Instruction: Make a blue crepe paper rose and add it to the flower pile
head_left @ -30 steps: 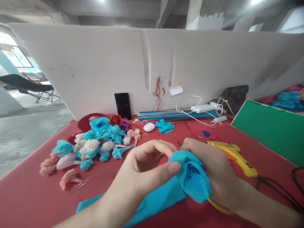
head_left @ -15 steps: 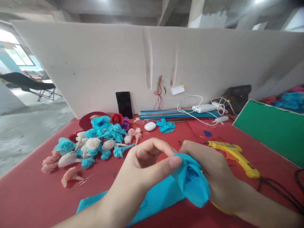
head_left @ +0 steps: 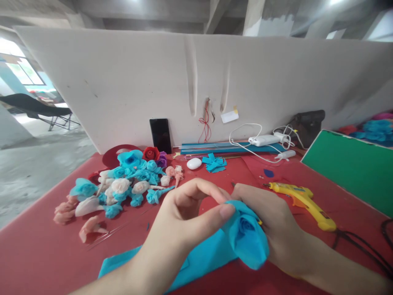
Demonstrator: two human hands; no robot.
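A blue crepe-paper rose (head_left: 248, 237), its petals wrapped round a tight spiral centre, is held up between both hands. My left hand (head_left: 190, 221) pinches a petal edge between thumb and forefinger. Behind the flower my right hand (head_left: 276, 225) is closed around its base; those fingertips are hidden. A bit of yellow shows beside the right hand, but I cannot make out what it belongs to. Below the hands, a strip of blue crepe paper (head_left: 208, 260) lies on the red tabletop (head_left: 46, 254).
Finished paper flowers (head_left: 119, 186) in blue, white and pink are heaped at the left. A yellow glue gun (head_left: 303, 200) lies right, its black cord trailing off. At the back stand a phone (head_left: 161, 135), a white case (head_left: 194, 164) and a white power bank (head_left: 262, 140). A green board (head_left: 353, 168) leans at right.
The rose has tilted and shifted slightly down and left between the hands. Both hands keep nearly the same place and grip.
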